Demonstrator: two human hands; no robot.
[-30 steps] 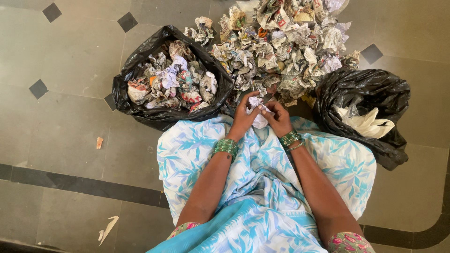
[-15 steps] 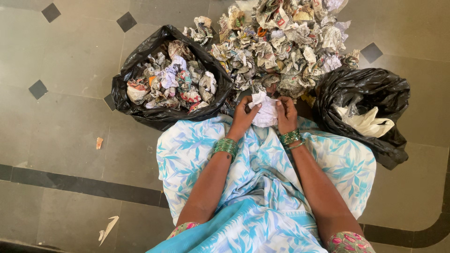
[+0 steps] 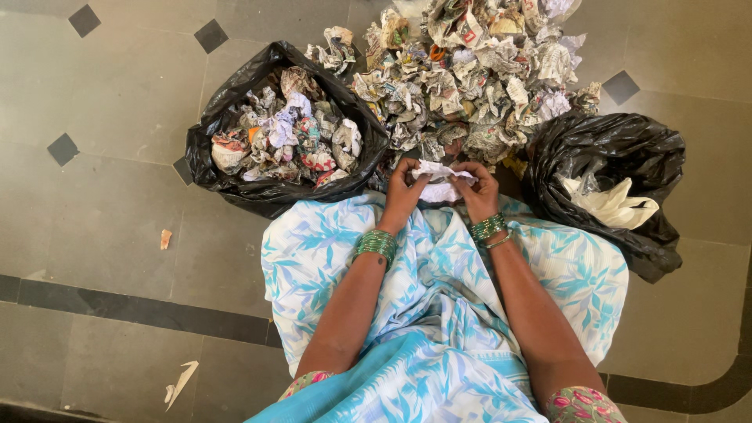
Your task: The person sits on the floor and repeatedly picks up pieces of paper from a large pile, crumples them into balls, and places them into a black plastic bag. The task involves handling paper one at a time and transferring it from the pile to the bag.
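fingers (image 3: 413, 178) pinch white paper (image 3: 440, 182) | crumpled heap (image 3: 470, 70) ahead | black bags (image 3: 276, 129) flank

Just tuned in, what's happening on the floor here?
A person sits on a tiled floor, both hands on one white crumpled paper: the left hand and right hand pinch it between them over the lap. A pile of crumpled newspaper lies ahead, flanked by a paper-filled black bag and another black bag holding pale plastic.
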